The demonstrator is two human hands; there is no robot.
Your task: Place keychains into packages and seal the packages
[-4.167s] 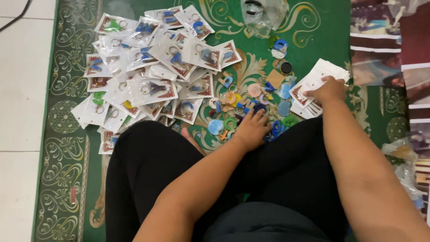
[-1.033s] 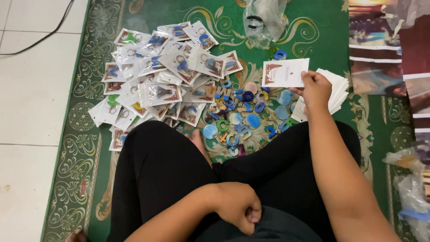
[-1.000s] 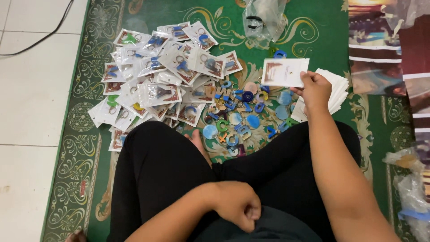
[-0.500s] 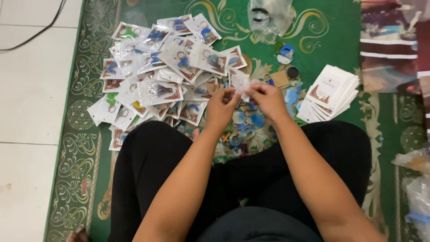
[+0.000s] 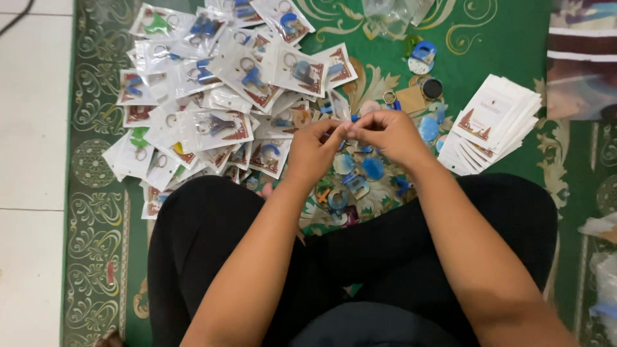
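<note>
Together, left hand (image 5: 315, 148) and right hand (image 5: 385, 132) pinch a small card sleeve (image 5: 346, 130), each grip narrow.

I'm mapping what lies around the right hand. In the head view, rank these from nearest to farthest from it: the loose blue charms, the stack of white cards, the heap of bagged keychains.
From the right hand:
1. Loose blue charms, just below the hand on the green rug.
2. Stack of white cards, to its right.
3. Heap of bagged keychains, far to the left, beyond the left hand.
</note>
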